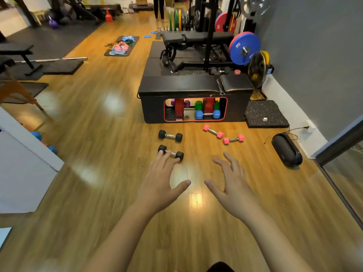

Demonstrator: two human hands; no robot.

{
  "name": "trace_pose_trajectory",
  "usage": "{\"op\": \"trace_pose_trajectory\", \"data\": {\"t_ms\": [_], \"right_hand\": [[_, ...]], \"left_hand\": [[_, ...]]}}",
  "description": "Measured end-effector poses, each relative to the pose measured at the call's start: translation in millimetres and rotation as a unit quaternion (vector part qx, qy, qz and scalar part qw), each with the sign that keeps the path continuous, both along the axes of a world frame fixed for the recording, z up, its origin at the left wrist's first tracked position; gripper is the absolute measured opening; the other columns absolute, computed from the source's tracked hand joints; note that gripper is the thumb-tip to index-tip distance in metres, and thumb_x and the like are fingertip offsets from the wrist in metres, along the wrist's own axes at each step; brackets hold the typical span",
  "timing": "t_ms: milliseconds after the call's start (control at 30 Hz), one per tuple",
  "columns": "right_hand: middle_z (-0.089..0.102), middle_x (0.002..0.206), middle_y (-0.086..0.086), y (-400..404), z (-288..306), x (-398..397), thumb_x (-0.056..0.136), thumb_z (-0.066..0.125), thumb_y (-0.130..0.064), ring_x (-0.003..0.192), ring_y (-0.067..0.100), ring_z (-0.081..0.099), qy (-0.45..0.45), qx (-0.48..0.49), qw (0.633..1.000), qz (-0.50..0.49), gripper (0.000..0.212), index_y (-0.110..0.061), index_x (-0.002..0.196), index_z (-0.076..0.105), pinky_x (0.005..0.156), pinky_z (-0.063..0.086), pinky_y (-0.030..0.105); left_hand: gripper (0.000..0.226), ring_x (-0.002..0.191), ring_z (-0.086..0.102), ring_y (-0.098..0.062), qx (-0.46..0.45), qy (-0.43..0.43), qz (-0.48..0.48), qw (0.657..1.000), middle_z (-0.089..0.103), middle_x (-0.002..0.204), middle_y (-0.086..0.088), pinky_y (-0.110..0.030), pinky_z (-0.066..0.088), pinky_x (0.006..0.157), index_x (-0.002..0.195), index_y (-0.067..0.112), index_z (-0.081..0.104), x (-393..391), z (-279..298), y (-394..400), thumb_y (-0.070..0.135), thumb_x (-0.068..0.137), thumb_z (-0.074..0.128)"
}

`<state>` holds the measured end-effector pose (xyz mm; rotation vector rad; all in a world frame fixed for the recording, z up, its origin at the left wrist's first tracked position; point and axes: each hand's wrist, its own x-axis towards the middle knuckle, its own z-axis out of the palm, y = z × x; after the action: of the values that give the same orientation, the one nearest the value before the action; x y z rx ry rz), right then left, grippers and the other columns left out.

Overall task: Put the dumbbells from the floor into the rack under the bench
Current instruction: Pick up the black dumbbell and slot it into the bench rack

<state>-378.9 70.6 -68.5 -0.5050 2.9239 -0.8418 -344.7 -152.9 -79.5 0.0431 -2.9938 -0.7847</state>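
Two black dumbbells lie on the wooden floor, the near one (171, 153) and the far one (170, 135). Two pink dumbbells lie to their right, one (213, 131) closer to the bench and one (233, 139) beside it. The black bench (194, 86) stands behind them, with a red-rimmed rack opening (195, 109) holding blue, green and purple dumbbells. My left hand (160, 180) is open, its fingertips overlapping the near black dumbbell's left end. My right hand (232, 180) hovers open over bare floor, holding nothing.
A black cylindrical speaker (286, 150) with a cable lies on the floor at right. A speckled rubber mat (265, 113) sits right of the bench. A white cabinet (23, 169) stands at left. A fan (257, 69) and weight plates (244, 48) are behind the bench.
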Motion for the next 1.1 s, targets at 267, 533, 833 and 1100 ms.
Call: {"op": "trace_pose_trajectory", "data": {"t_ms": [267,533,833,1100], "right_hand": [[0.004,0.157,-0.019,-20,-36,-128,0.091,0.052,-0.059,0.145,0.011,0.016,-0.031,-0.012,0.999,0.007,0.062,-0.041,0.145,0.027,0.098,0.045,0.032],[0.010,0.153,-0.016,-41,-65,-265,0.093,0.052,-0.055,0.140,0.012,0.024,-0.083,0.005,0.995,0.063,0.056,-0.037,0.142,0.031,0.093,0.049,0.032],[0.028,0.145,-0.008,-79,-100,-393,0.094,0.054,-0.046,0.134,0.017,0.035,-0.141,0.018,0.985,0.100,0.049,-0.031,0.138,0.038,0.091,0.047,0.033],[0.034,0.139,-0.008,-167,-141,-490,0.093,0.057,-0.044,0.128,0.017,0.042,-0.157,0.033,0.985,0.062,0.052,-0.026,0.139,0.040,0.082,0.047,0.032]], "left_hand": [[0.073,0.148,-0.006,-0.004,0.002,-0.011,0.014,1.000,0.013,0.160,0.014,-0.045,0.023,0.119,0.145,0.037,0.032,-130,-27,-17,0.071,0.082,0.049],[0.071,0.148,0.005,-0.006,0.030,-0.060,0.077,0.995,0.024,0.157,0.011,-0.038,0.022,0.119,0.145,0.031,0.037,-259,-52,-37,0.062,0.084,0.057],[0.066,0.148,0.012,-0.013,0.044,-0.117,0.126,0.984,0.031,0.155,0.005,-0.039,0.023,0.118,0.143,0.026,0.040,-358,-91,-78,0.058,0.087,0.056],[0.058,0.146,0.018,-0.012,0.029,-0.131,0.088,0.987,0.038,0.148,0.006,-0.033,0.032,0.108,0.139,0.024,0.042,-467,-125,-167,0.051,0.090,0.057]]}}
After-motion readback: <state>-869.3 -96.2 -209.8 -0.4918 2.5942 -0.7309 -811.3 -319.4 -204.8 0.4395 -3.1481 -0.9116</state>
